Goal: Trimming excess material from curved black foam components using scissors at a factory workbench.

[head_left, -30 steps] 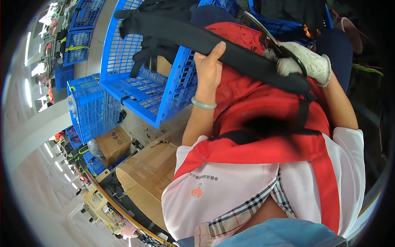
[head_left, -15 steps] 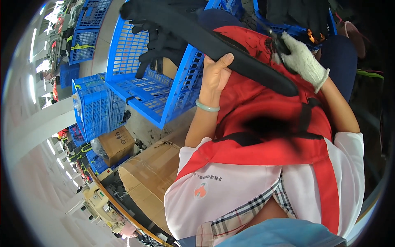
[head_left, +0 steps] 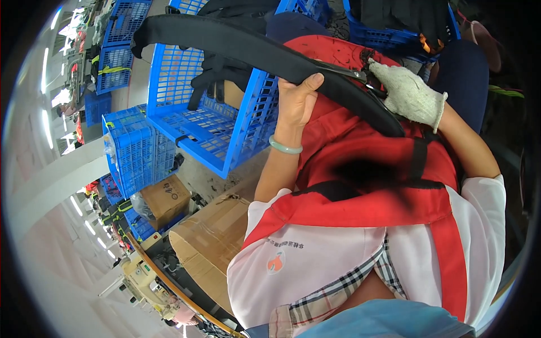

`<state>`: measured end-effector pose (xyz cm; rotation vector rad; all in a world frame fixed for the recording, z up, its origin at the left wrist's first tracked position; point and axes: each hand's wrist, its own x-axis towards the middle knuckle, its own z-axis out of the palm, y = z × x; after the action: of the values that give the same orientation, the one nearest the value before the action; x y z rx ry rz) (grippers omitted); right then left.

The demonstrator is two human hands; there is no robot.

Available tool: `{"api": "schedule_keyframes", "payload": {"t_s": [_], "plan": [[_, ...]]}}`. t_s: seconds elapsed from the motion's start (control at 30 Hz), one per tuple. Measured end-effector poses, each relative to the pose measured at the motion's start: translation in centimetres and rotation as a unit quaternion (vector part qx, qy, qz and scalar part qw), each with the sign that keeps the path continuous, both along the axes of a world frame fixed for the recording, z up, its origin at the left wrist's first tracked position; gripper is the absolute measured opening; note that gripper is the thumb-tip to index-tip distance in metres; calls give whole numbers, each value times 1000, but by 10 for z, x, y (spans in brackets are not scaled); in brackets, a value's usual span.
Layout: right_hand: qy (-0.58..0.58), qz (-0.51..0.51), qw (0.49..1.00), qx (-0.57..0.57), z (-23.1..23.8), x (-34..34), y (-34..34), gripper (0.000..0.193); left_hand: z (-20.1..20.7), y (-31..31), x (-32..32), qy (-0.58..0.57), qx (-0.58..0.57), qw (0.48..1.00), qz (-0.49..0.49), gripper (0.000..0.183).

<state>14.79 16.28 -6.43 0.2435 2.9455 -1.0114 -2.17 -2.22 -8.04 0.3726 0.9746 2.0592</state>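
Across a red apron (head_left: 332,127), a long black strip (head_left: 231,48) ran from the person's lap to above an open blue crate (head_left: 239,121) at the left, seen from the head camera. The bare left hand (head_left: 297,100), a pale green bracelet (head_left: 285,146) at its wrist, gripped the strip, thumb on top. The right hand (head_left: 410,93), in a white knit glove (head_left: 420,107), clasped scissors (head_left: 352,73), their blades along the strip's upper edge; whether they touched it could not be told. Black cloth pieces (head_left: 220,73) and a bit of cardboard (head_left: 233,93) lay inside the open crate. Beyond the knees, a second crate (head_left: 366,42) held more black cloth (head_left: 389,19). Farther left stood stacked crates (head_left: 132,146), their contents hidden, near a brown carton (head_left: 164,200) beside a clear plastic bag (head_left: 141,205).
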Motion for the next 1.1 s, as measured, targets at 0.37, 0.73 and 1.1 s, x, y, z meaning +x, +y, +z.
{"api": "schedule_keyframes", "payload": {"t_s": [0.37,0.73,1.1], "plan": [[-3,-30,999,-34,6,-8,-10,40,-1,2,-2,-12,10,1000,-11,31],[-12,-18,996,-86,3,-15,-8,37,-8,3,-1,-31,8,999,-21,33],[95,-6,565,-820,-102,-16,57,27,-4,15,-7,-57,35,995,76,28]]}}
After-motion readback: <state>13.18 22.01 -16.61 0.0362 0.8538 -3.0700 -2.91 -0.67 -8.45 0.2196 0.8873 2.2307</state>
